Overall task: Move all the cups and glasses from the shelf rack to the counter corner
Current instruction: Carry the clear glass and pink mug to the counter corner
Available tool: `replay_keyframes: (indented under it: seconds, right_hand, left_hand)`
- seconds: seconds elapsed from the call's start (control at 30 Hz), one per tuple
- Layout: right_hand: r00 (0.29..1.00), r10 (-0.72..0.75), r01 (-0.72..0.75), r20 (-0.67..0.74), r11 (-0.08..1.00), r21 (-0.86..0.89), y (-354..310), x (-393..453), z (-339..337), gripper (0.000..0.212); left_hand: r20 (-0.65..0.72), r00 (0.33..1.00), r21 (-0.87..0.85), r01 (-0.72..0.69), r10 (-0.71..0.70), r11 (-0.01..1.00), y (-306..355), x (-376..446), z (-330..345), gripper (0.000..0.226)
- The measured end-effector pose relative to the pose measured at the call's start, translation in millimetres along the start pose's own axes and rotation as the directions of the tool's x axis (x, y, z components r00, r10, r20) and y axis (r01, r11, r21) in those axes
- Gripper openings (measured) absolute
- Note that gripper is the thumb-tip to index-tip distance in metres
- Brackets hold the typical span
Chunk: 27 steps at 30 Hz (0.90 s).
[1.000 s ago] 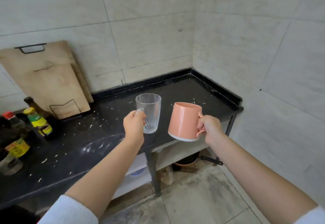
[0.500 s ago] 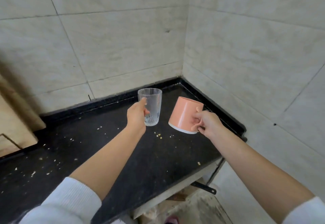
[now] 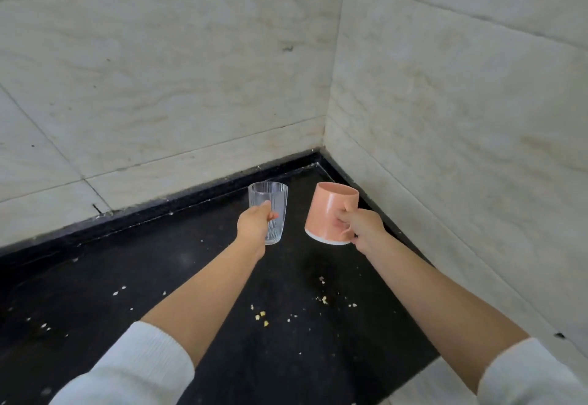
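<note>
The left hand (image 3: 254,225) grips a clear ribbed glass (image 3: 269,210); the right hand (image 3: 361,225) clasps a pink mug (image 3: 327,210) by its handle, tilted left. Both are held above the black counter (image 3: 127,277), near its far-right corner.

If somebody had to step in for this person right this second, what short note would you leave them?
Left hand: gripping a clear ribbed drinking glass, upright, above the counter.
Right hand: holding a salmon-pink mug with a white base by its handle, tilted, also in the air.
Both are over the black crumb-strewn counter, close to the corner where the tiled walls meet.
Done: nothing stands in the corner yet.
Left: set both down there. The shelf rack is out of view, so check it for more cups.
</note>
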State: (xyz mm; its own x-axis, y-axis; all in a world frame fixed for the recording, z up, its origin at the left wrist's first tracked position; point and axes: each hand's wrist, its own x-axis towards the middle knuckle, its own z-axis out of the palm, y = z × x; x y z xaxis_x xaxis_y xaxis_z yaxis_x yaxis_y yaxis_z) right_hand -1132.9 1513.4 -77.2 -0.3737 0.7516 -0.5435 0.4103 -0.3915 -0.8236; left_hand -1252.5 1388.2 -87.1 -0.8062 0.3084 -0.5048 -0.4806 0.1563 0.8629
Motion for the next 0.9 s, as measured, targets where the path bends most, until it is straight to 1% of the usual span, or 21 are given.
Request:
replay_keyframes:
  seconds: [0.07, 0.17, 0.23, 0.3, 0.4, 0.47, 0.53, 0.57, 0.6, 0.67, 0.83, 0.9]
  right_hand:
    - [1.000, 0.030, -0.030, 0.004, 0.999, -0.043, -5.9, 30.0, 8.3, 0.042]
    - [0.997, 0.069, -0.066, 0.032, 0.995, -0.078, -13.9, 75.8, 19.4, 0.042]
    - [0.997, 0.071, -0.066, 0.040, 0.993, -0.097, -17.2, 100.3, 26.4, 0.042]
    - [0.997, 0.055, -0.049, 0.052, 0.993, -0.107, -20.9, 122.6, 33.9, 0.042]
    - [0.998, 0.017, -0.009, 0.067, 0.993, -0.117, -26.9, 148.2, 47.1, 0.040]
    - [0.997, -0.015, 0.024, 0.082, 0.993, -0.114, -31.4, 162.1, 56.5, 0.031]
    - [0.996, -0.044, 0.054, 0.077, 0.990, -0.133, -32.6, 171.4, 63.8, 0.010]
    - [0.997, -0.050, 0.059, 0.066, 0.987, -0.152, -31.6, 176.1, 67.0, 0.004]
    - [0.997, -0.052, 0.061, 0.056, 0.984, -0.166, -32.0, 182.8, 70.4, 0.011]
    - [0.997, -0.064, 0.070, 0.037, 0.978, -0.196, -28.9, 188.7, 73.7, 0.017]
    - [0.993, -0.117, 0.121, 0.031, 0.941, -0.316, -24.2, 201.5, 77.9, 0.021]
    - [0.990, -0.135, 0.141, 0.043, 0.926, -0.349, -24.3, 204.3, 78.6, 0.018]
  left_hand:
    - [-0.031, 0.999, 0.024, 0.044, -0.043, 0.999, -1.1, 10.7, 8.9, 0.028]
    - [-0.094, 0.990, 0.015, 0.102, -0.101, 0.995, -4.4, 26.3, 20.7, 0.020]
    - [-0.120, 0.985, -0.001, 0.122, -0.121, 0.993, -7.6, 35.5, 23.9, 0.022]
    - [-0.126, 0.986, -0.001, 0.107, -0.106, 0.994, -10.3, 47.2, 27.9, 0.020]
    - [-0.171, 0.981, -0.005, 0.092, -0.092, 0.996, -10.4, 57.8, 35.4, 0.027]
    - [-0.204, 0.976, -0.028, 0.067, -0.071, 0.997, -10.3, 65.5, 42.3, 0.029]
    - [-0.211, 0.976, -0.058, 0.038, -0.050, 0.998, -9.2, 72.0, 48.4, 0.032]
    - [-0.213, 0.976, -0.059, 0.026, -0.038, 0.998, -10.0, 75.9, 50.5, 0.032]
    - [-0.211, 0.977, -0.056, 0.023, -0.034, 0.998, -9.3, 81.1, 53.5, 0.033]
    - [-0.203, 0.979, -0.034, 0.022, -0.028, 0.999, -11.3, 87.8, 55.2, 0.034]
    - [-0.160, 0.987, -0.016, -0.015, 0.012, 1.000, -9.4, 111.0, 69.2, 0.033]
    - [-0.150, 0.988, -0.028, -0.027, 0.022, 0.999, -9.1, 120.9, 77.4, 0.034]
